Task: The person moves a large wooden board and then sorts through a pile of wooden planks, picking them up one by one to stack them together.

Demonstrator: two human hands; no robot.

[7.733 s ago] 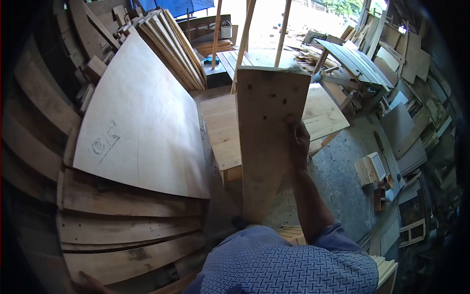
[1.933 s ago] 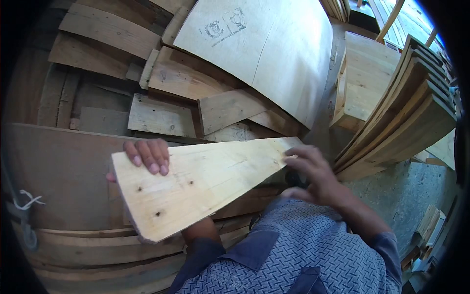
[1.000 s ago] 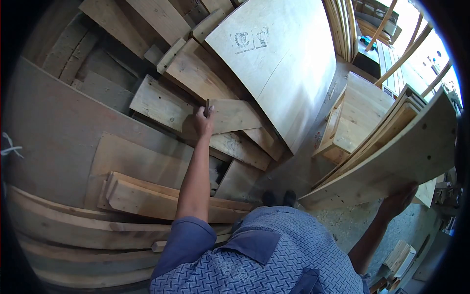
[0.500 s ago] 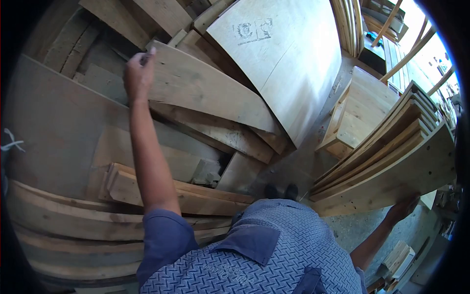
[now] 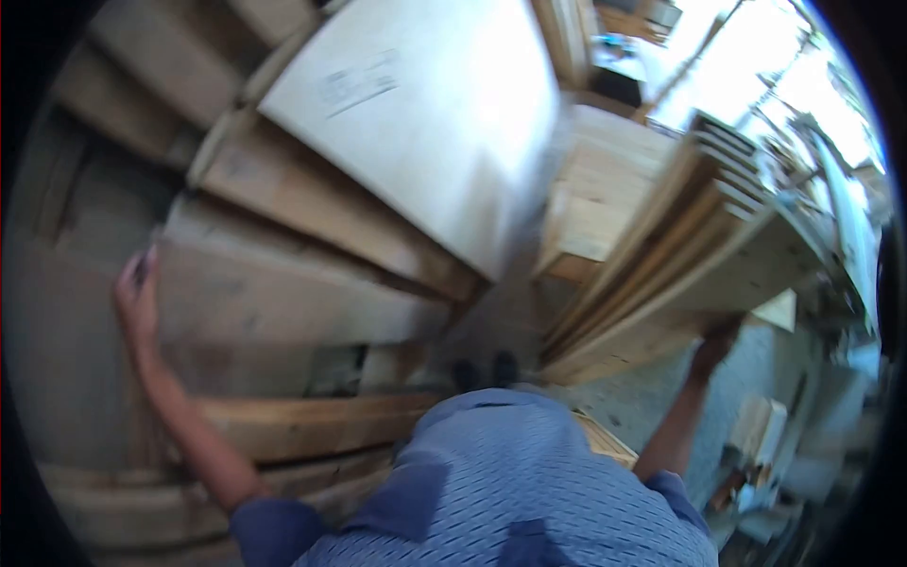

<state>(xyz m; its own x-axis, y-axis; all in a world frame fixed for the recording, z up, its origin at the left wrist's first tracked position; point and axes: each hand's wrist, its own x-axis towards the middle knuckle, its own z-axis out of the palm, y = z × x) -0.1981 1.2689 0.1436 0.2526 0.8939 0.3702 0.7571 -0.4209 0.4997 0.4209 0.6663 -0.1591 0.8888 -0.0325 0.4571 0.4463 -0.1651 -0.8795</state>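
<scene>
My left hand (image 5: 140, 295), blurred by motion, is closed around the end of a long flat wooden board (image 5: 274, 293). A small dark spot shows between its fingers, too smeared to name. Under that board lie other timber pieces. To the right, my right hand (image 5: 718, 350) grips the lower edge of the outermost wooden board (image 5: 680, 317) in a leaning stack; its fingertips are in shade and partly hidden. The other boards (image 5: 704, 194) of that stack stand on edge behind it.
A large pale panel (image 5: 425, 123) with a stamped mark lies over more planks (image 5: 321, 208) ahead. Beyond is a wooden box-like piece (image 5: 605, 189). Thick beams (image 5: 312, 425) lie at the lower left, and offcuts (image 5: 756, 430) lie on the floor at the right.
My left hand has swung the board's end down and toward me, so the board lies more level across the pile. The view has shifted; my right hand stays at the stack's lower edge.
</scene>
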